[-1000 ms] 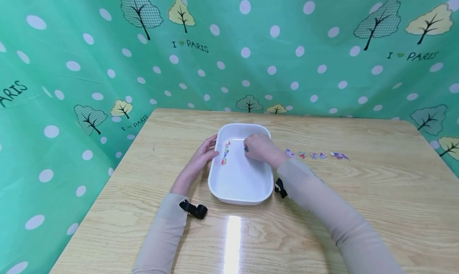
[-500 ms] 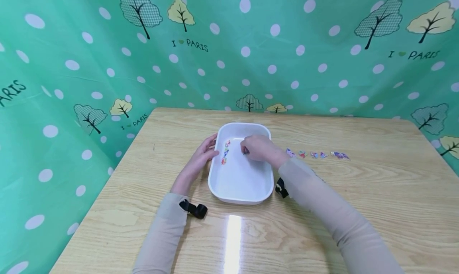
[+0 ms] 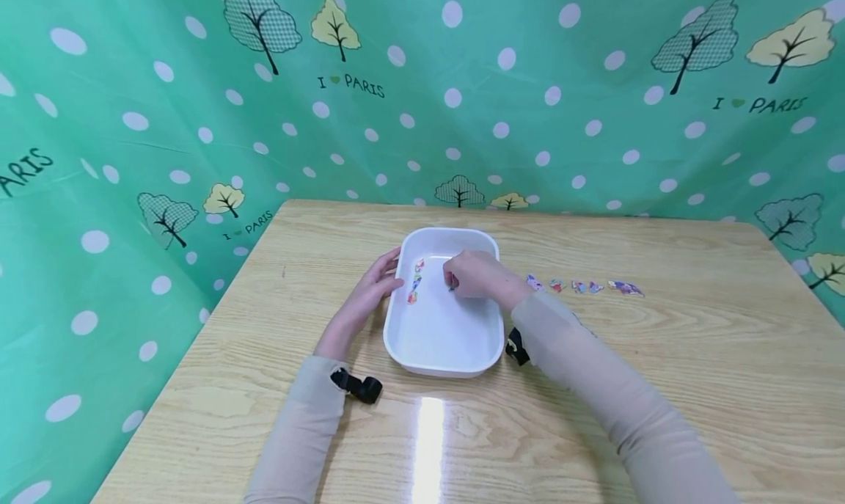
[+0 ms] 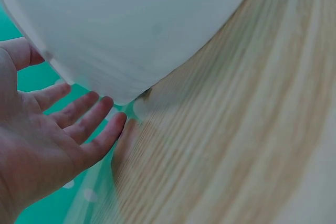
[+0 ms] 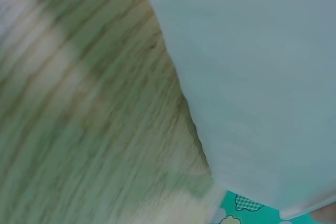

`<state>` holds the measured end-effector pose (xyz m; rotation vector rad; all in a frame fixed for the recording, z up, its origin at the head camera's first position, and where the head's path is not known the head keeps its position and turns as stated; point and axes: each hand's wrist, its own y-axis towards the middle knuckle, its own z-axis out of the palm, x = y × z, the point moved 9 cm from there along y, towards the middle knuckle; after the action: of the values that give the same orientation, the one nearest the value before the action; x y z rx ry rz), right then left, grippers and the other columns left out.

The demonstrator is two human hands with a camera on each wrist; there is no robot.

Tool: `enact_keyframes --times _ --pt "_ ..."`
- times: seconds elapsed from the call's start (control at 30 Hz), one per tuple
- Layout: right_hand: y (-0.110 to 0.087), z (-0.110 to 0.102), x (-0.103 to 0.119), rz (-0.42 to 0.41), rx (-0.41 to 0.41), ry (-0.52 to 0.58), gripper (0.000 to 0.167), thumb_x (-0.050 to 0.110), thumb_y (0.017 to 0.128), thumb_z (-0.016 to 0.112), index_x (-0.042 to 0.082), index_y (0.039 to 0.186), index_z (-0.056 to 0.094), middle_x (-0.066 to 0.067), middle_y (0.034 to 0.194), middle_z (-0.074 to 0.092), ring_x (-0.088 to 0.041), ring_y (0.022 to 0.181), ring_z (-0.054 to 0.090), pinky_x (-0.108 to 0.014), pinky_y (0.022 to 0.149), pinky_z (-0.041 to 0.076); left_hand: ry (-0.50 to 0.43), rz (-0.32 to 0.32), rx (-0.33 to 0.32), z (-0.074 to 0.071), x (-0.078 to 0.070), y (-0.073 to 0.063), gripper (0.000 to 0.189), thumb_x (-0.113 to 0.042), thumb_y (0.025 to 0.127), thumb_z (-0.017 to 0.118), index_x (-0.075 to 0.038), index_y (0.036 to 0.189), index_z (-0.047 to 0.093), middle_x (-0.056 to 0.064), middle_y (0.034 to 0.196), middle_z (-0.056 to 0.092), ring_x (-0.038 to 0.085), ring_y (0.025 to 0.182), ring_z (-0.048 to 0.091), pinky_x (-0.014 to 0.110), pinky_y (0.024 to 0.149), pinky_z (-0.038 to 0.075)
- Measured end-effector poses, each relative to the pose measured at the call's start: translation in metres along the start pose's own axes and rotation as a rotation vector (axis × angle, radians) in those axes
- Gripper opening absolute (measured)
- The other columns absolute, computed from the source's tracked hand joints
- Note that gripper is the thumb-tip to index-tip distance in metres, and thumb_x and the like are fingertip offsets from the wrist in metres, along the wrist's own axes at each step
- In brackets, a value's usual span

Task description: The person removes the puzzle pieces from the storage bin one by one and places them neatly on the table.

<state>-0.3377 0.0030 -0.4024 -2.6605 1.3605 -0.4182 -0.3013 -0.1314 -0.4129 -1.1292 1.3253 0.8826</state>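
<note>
A white rectangular tub [image 3: 444, 342] sits on the table. My left hand [image 3: 366, 291] rests against its left wall, thumb at the rim; in the left wrist view the hand [image 4: 58, 124] has its fingers loosely spread along the outside wall. My right hand [image 3: 478, 273] reaches inside, fingers curled down near the tub's floor, pinching a small flat colourful piece [image 3: 452, 288] that is mostly hidden. Along the tub's left inner side lie several small flat colourful pieces [image 3: 416, 279] in a column. The right wrist view shows mainly the tub's outer wall [image 5: 247, 87].
On the wooden table [image 3: 693, 357], right of the tub, several small colourful pieces [image 3: 578, 286] lie in a row, the rightmost one purple [image 3: 625, 287]. My right forearm passes in front of them. A green dotted curtain [image 3: 422, 115] hangs behind.
The right hand has shifted slightly left and down within the tub, and its fingertips now cover more of the small piece. The left hand has stayed in place.
</note>
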Motion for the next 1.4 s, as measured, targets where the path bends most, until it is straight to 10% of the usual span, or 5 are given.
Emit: enact_keyframes --times 0.63,0.97,1.4 --pt "-0.025 -0.032 -0.001 -0.065 -0.214 0.106 0.01 0.008 0.076 0.067 0.011 0.085 0.066 -0.001 0.085 0.059 -0.013 0.076 0.056 -0.021 0.068 0.049 0.01 0.0 -0.018 -0.003 0.011 0.009 0.059 -0.011 0.09 0.05 -0.021 0.143 0.027 0.011 0.142 0.033 0.029 0.127 0.037 0.044 0.106 0.029" --pt "-0.052 -0.046 -0.013 -0.08 -0.283 0.154 0.011 0.004 0.076 0.063 0.008 0.086 0.066 -0.002 0.083 0.058 -0.014 0.075 0.056 -0.024 0.067 0.049 0.019 0.008 0.014 0.006 -0.013 -0.006 0.061 -0.007 0.09 0.046 -0.01 0.145 0.02 0.018 0.144 0.029 0.035 0.128 0.034 0.046 0.106 0.028" --pt "-0.078 -0.063 -0.028 -0.11 -0.375 0.177 0.014 0.001 0.076 0.061 0.004 0.088 0.066 -0.006 0.087 0.062 -0.016 0.079 0.059 -0.026 0.07 0.052 0.018 0.026 0.013 0.002 0.009 0.009 0.059 -0.015 0.09 0.049 -0.02 0.144 0.026 0.011 0.142 0.032 0.03 0.125 0.038 0.045 0.105 0.03"
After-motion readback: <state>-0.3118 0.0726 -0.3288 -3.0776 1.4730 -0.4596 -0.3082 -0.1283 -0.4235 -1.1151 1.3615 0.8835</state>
